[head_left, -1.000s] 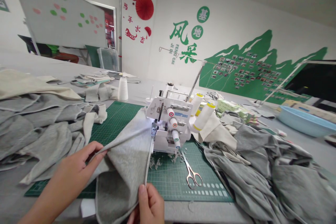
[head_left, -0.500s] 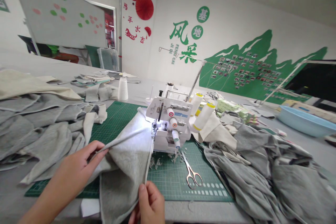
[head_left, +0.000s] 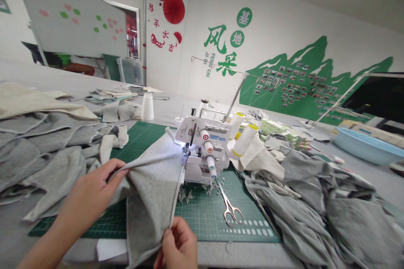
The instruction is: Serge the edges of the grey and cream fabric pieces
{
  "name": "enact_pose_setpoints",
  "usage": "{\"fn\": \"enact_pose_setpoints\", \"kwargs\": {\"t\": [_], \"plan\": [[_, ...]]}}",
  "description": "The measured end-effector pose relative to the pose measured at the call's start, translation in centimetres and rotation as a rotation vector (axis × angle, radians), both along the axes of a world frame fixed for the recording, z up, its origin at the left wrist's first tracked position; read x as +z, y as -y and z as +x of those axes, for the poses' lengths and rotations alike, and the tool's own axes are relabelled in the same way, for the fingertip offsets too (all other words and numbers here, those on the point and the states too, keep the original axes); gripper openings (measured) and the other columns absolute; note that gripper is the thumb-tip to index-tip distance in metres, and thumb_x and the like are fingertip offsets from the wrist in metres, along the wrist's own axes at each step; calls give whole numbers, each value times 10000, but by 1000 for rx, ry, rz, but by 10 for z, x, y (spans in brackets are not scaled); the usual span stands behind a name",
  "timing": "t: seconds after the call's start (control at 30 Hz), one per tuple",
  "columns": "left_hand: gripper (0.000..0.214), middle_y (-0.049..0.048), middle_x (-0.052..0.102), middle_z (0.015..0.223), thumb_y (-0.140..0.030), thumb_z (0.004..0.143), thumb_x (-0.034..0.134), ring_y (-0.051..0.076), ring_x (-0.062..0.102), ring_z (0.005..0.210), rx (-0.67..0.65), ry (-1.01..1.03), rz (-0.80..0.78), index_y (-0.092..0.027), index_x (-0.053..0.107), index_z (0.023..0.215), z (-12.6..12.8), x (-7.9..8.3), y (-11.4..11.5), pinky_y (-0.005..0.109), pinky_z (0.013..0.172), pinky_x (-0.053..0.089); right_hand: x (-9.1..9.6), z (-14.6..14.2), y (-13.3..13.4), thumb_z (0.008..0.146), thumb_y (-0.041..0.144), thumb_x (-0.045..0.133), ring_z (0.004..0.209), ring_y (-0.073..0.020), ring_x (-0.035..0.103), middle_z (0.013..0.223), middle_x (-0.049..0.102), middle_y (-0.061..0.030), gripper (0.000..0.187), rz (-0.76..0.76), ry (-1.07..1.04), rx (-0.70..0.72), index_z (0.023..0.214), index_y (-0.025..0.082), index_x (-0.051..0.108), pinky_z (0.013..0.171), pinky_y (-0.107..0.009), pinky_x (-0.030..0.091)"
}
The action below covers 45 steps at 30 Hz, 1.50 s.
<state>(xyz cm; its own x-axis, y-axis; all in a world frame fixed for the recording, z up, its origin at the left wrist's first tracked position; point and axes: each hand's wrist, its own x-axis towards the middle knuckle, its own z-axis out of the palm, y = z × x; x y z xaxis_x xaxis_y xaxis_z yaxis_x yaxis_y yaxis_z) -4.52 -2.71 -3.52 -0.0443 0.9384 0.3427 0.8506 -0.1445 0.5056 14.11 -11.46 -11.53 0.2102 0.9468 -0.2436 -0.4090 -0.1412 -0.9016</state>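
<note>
A grey fleece-lined fabric piece [head_left: 154,180] runs across the green cutting mat [head_left: 202,214] and into the presser foot of a white overlocker [head_left: 202,147]. My left hand [head_left: 91,193] pinches a folded edge of this fabric, to the left of the machine. My right hand [head_left: 178,243] grips its lower edge near the front of the table. The fabric's edge lies close to the needle area, and the machine hides the part beyond the foot. Steel-and-gold scissors [head_left: 230,209] lie on the mat to the right of both hands.
Heaps of grey fabric [head_left: 41,164] lie to the left, with more [head_left: 315,210] to the right. Thread cones [head_left: 245,141] stand behind the overlocker, and white trimmings lie in front of it. A pale blue basin [head_left: 362,145] sits at the far right.
The grey fabric has moved toward the overlocker, its hanging part shifting right. My left hand has moved slightly up and left, and my right hand has shifted slightly.
</note>
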Motion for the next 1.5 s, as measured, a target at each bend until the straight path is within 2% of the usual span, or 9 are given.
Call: {"fn": "enact_pose_setpoints", "kwargs": {"t": [0.17, 0.23, 0.3, 0.37, 0.47, 0.6, 1.07, 1.2, 1.5], "plan": [[244, -51, 688, 793, -412, 968, 421, 196, 663, 744, -26, -64, -22, -246, 600, 967, 6, 5, 0, 243, 683, 432, 1, 0, 0, 714, 484, 698, 242, -13, 329, 373, 393, 119, 340, 1, -10, 9, 671, 182, 549, 273, -75, 145], [247, 37, 708, 998, -364, 973, 417, 253, 661, 949, -54, -110, 152, -213, 596, 1049, 15, 6, 2, 348, 853, 479, 0, 0, -1, 719, 481, 694, 242, -15, 333, 376, 381, 124, 334, 3, 4, 17, 675, 181, 552, 273, -78, 152], [276, 116, 649, 1202, -297, 972, 415, 291, 576, 1170, -117, -129, 410, -178, 577, 1160, 29, 5, 9, 459, 1045, 405, -2, 0, -2, 727, 477, 694, 243, -17, 331, 382, 382, 125, 328, 16, 18, 26, 681, 184, 555, 275, -85, 160], [315, 104, 609, 1283, -215, 972, 422, 256, 526, 1255, -280, -130, 529, -194, 550, 1258, 49, 3, 18, 425, 1107, 376, -5, -1, -3, 731, 468, 695, 249, -18, 327, 396, 396, 121, 318, 34, 29, 38, 684, 188, 552, 278, -95, 165], [393, 65, 594, 1350, -177, 958, 456, 215, 536, 1261, -493, -187, 461, -216, 526, 1343, 80, -4, 30, 342, 1078, 431, -11, -4, -4, 723, 407, 704, 288, -24, 334, 442, 439, 102, 281, 75, 67, 34, 658, 194, 533, 288, -114, 198], [484, 104, 598, 1357, -297, 913, 586, 289, 542, 1240, -454, -246, 400, -170, 521, 1375, 101, -14, 30, 438, 1046, 466, -21, -9, -7, 682, 310, 716, 363, -34, 351, 513, 521, 67, 194, 141, 109, 43, 684, 176, 575, 328, -131, 271], [519, 88, 548, 1407, -312, 882, 647, 314, 497, 1256, -424, -258, 319, -253, 538, 1386, 102, -10, 22, 475, 1055, 427, -46, -13, -10, 696, 433, 761, 401, -48, 339, 538, 506, 61, 335, 189, 88, -24, 660, 192, 531, 334, -136, 286], [557, 87, 542, 1411, -318, 865, 676, 322, 484, 1265, -428, -258, 301, -255, 529, 1399, 103, -11, 20, 490, 1055, 424, -47, -13, -11, 710, 433, 755, 377, -39, 331, 549, 454, 91, 339, 187, 18, 1, 680, 198, 512, 339, -147, 337], [517, 99, 556, 1407, -333, 882, 658, 321, 498, 1262, -416, -252, 317, -244, 554, 1381, 105, -9, 15, 502, 1051, 436, -44, -10, -11, 657, 318, 759, 394, -42, 291, 507, 428, 102, 290, 192, 68, -48, 615, 208, 494, 349, -135, 270]]}}
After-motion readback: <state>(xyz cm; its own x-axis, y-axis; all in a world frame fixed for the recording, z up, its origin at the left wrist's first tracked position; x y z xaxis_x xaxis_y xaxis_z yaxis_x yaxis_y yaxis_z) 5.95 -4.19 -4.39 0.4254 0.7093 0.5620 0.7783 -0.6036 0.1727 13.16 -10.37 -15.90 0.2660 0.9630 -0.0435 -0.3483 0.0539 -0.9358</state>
